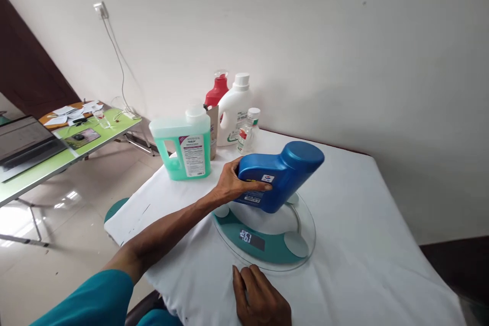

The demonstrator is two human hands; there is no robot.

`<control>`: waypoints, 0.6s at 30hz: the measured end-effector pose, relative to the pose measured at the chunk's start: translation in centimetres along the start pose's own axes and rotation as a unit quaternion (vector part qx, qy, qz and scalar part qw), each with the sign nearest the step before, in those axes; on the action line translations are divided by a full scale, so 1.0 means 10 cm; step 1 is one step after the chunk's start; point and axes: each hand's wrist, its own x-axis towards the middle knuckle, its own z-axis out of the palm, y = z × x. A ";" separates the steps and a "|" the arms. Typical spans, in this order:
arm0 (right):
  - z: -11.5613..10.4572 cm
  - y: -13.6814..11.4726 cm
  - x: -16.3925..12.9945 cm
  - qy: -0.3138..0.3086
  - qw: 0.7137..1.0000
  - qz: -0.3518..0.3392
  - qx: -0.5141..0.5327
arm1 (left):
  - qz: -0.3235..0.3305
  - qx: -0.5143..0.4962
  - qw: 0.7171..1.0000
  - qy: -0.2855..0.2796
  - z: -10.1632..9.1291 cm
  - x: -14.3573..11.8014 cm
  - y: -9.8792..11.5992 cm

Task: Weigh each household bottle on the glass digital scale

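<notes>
A green detergent jug (186,146), a red bottle (216,90), a white jug (234,110) and a small clear bottle (248,129) stand at the back of the white-covered surface (362,244). In front of them, the left hand (229,182) is closed around the base of a blue bottle (278,175), which lies tilted on its side on the glass scale (267,234). The scale's display (248,237) is lit, though its digits cannot be read with certainty. The right hand (260,298) rests open on the cloth just before the scale, holding nothing. The weighing appears midway: the bottle is on the platform but not released, and the other containers look still to be weighed.
</notes>
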 end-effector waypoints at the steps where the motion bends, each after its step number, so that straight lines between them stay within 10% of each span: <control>1: 0.00 0.00 0.00 -0.005 1.000 -0.002 -0.002 | -0.003 -0.010 1.000 0.002 0.00 -0.02 0.02; 9: -0.03 0.00 -0.02 -0.029 0.999 -0.017 -0.037 | 0.056 -0.016 0.998 0.029 -0.48 -0.49 0.43; 18: -0.02 -0.03 0.02 -0.019 0.998 -0.027 -0.061 | 0.068 0.081 0.972 0.209 -1.38 -1.20 0.38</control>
